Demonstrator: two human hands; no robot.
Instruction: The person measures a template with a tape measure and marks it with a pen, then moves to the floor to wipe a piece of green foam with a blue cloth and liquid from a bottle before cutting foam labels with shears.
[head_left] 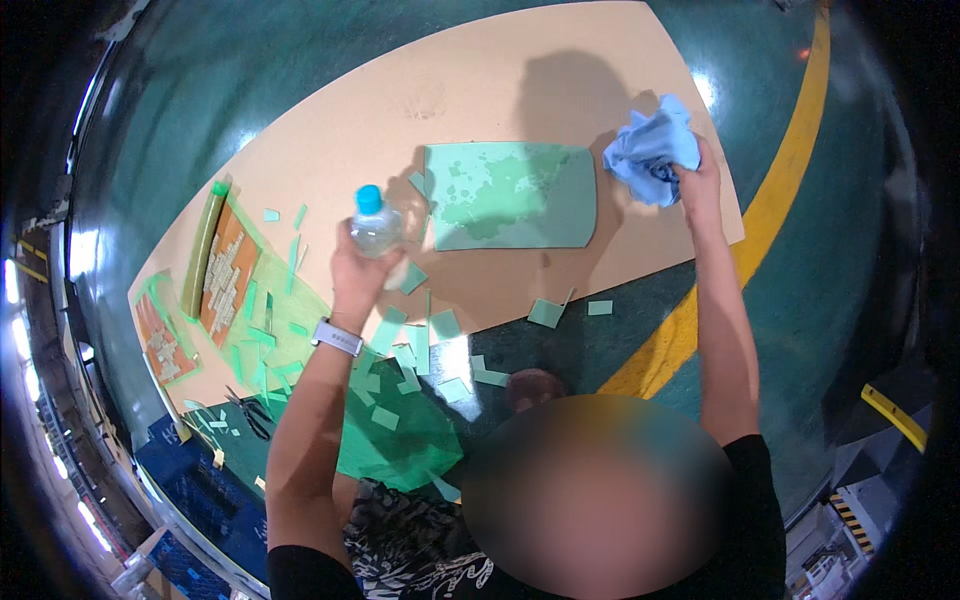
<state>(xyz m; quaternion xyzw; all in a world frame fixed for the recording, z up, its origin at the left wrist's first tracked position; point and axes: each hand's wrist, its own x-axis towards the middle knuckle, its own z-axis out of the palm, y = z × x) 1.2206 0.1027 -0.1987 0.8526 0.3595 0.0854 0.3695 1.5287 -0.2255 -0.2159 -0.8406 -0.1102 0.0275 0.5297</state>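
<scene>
My left hand [362,265] is wrapped round a clear plastic bottle [376,232] with a blue cap, held above the cardboard. In my right hand [700,178] is a bunched blue cloth [652,152], off to the right near the cardboard's edge. Between the two hands lies a pale green rectangular sheet [512,238]. Darker wet-looking patches spread over its middle and upper part. Neither the bottle nor the cloth appears to touch this sheet.
A large brown cardboard sheet [330,120] lies on the green floor. Cut green scraps [386,330], green film [400,430], a green roll [207,250] and black-handled scissors [255,415] are at the left. A yellow floor line [770,230] runs along the right.
</scene>
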